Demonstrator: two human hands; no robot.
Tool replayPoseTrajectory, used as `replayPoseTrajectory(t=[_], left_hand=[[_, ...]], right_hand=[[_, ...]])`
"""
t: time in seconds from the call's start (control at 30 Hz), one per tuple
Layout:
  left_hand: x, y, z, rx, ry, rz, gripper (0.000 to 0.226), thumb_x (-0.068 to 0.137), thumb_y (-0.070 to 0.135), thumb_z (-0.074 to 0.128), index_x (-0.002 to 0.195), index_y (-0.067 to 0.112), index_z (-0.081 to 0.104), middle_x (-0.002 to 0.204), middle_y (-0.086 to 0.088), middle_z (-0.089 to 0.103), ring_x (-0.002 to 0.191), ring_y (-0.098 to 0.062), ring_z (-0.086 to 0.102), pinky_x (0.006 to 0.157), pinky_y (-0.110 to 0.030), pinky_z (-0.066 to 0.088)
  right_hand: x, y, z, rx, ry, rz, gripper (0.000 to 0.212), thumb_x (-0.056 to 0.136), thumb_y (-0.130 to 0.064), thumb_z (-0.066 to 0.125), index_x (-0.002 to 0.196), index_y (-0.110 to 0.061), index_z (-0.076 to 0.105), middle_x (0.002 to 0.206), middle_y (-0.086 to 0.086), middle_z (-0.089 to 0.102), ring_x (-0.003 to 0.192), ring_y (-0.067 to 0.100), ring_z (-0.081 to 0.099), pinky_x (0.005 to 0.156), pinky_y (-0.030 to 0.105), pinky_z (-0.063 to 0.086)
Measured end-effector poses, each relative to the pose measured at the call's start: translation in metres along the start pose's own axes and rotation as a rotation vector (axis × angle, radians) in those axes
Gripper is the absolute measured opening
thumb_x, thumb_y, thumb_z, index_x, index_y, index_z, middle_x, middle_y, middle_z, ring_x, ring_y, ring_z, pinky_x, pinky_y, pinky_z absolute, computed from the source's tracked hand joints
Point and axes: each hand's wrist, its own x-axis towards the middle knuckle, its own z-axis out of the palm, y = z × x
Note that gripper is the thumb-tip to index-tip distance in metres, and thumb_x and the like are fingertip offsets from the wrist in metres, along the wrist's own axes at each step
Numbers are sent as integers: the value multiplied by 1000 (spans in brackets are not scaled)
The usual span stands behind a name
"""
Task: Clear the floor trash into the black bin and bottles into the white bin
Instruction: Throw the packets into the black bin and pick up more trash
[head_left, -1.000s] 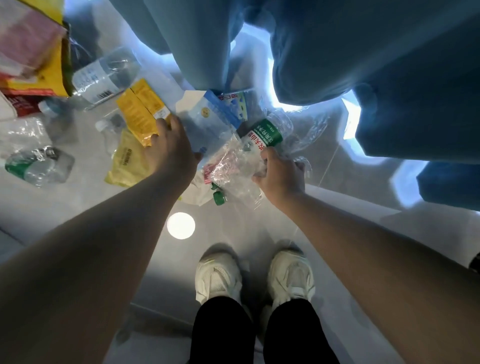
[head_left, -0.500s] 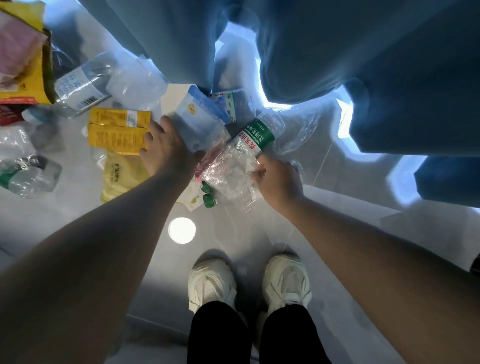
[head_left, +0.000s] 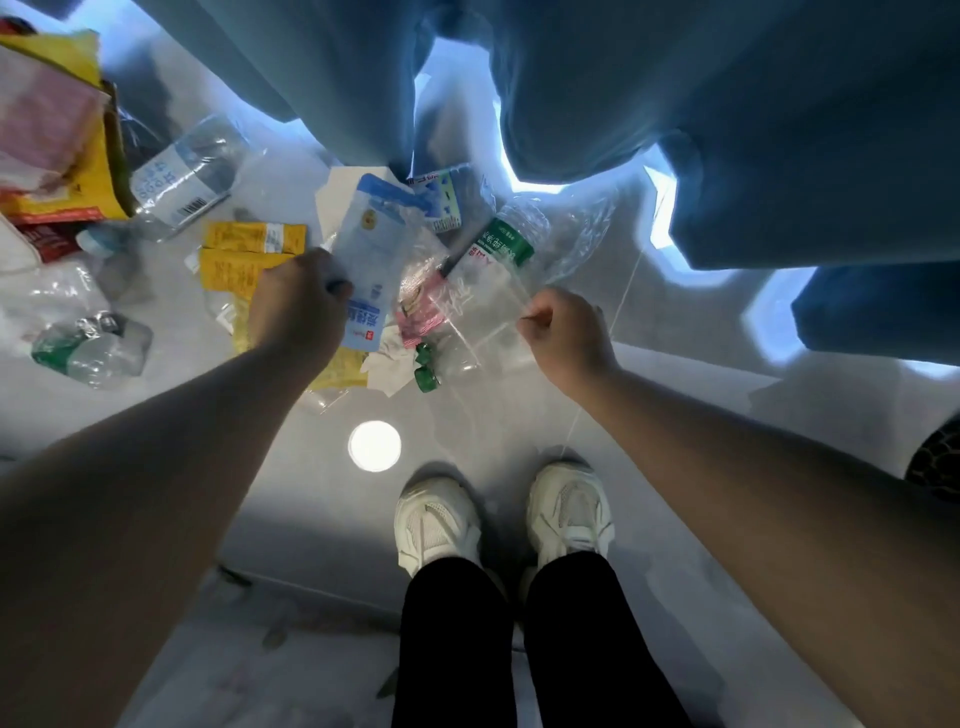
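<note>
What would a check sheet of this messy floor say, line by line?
Surface: glossy grey floor, a round light reflected.
Job's things: green-label bottle, barcode bottle, crushed bottle, yellow packets; bins not seen.
Clutter: yellow bag, green caps.
Grippers: left hand grips blue packet; right hand pinches clear bag.
Cables: nothing seen.
Surroundings: blue curtains, white shoes.

Before your shoes (head_left: 436, 519), the pouch (head_left: 369, 249) in your left hand (head_left: 298, 306) lay just left of the plastic bag (head_left: 483, 312) in your right hand (head_left: 563, 332); sachets (head_left: 249, 249) lay left of the pouch; a crushed bottle (head_left: 88, 348) lay nearer the left edge of the floor (head_left: 467, 426).
</note>
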Motion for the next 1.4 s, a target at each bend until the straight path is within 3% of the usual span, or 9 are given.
replayPoseTrajectory(t=[0.13,0.2,0.4,0.57,0.7,0.8,1.07,1.2,1.4], left_hand=[[-40,7,-42,-101,-64,-71,13,89,17,60,81,8,55,90,-21,66,71,-27,49,57,-29,34],[-67,18,-62,-138,-87,-85,14,89,16,60,81,5,55,91,-19,67,70,-22,48,49,-23,29],[-134,63,-112,-241,-139,-115,19,90,20,60,90,1,59,89,-5,59,76,-18,52,46,-10,27],[-182,110,-141,-318,-208,-80,23,91,20,59,100,-1,62,93,-6,61,75,-16,52,50,-14,32],[-219,142,-154,-297,-232,-50,17,89,18,61,90,2,61,84,-5,61,62,-8,48,48,-17,31],[-242,168,-150,-234,-261,-24,17,87,19,63,84,3,60,81,-9,63,62,-14,51,49,-22,34],[-310,292,-88,-190,-361,28,30,78,33,65,81,3,63,79,-9,67,71,-27,60,60,-32,46],[-345,383,-32,-119,-427,156,20,86,23,63,80,4,61,75,-5,63,71,-25,57,53,-27,36],[-382,504,58,-83,-521,289,21,86,25,61,87,4,62,80,-1,65,71,-20,59,56,-22,43]], right_hand=[[-36,-14,-35,140,-5,140,5,86,-18,65,83,-15,65,82,5,60,80,23,53,66,25,32],[-60,-19,-52,221,8,201,14,85,-19,68,93,-9,67,83,4,62,82,23,57,68,25,37],[-134,-27,-102,487,53,366,13,81,-24,73,79,-16,62,69,-3,62,69,17,56,65,25,42],[-197,-17,-148,819,51,479,17,83,-10,70,70,-17,61,68,7,63,58,18,50,61,30,42],[-240,-3,-176,1052,22,528,22,89,0,62,71,-11,57,64,10,54,54,16,44,52,24,36],[-259,22,-197,1141,27,521,27,89,2,59,66,-11,54,61,7,50,53,15,39,49,22,32],[-295,163,-294,1269,154,546,39,93,3,55,60,-14,43,40,-8,45,36,4,37,38,15,27],[-317,265,-343,1271,281,651,33,93,-4,60,66,-14,45,56,1,50,48,10,43,43,17,35],[-347,401,-385,1244,436,741,23,93,-11,63,72,-12,51,60,0,48,49,11,41,46,20,37]])
